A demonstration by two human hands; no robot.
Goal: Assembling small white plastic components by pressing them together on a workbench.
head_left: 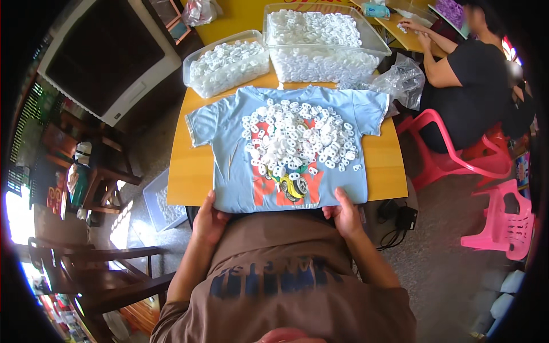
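Note:
A light blue T-shirt [231,166] with a printed front lies spread over the wooden table, its hem at the near edge. On its chest is a heap of small white plastic pieces [303,137], each with two holes. At the hem's left corner my left hand [209,222] is closed on the cloth, thumb up along the shirt's edge. Further right, my right hand [344,217] grips the hem with its thumb on top and its fingers curled below. A thin tan stick or pair of tweezers [232,161] rests on the shirt's left side.
Behind the shirt stand a small clear tub [229,83] and a larger clear bin [326,51], both full of white pieces. A crumpled plastic bag [400,80] lies beside them. Another person [469,86] sits at right near pink plastic chairs [500,223]. A wooden chair [114,280] stands left.

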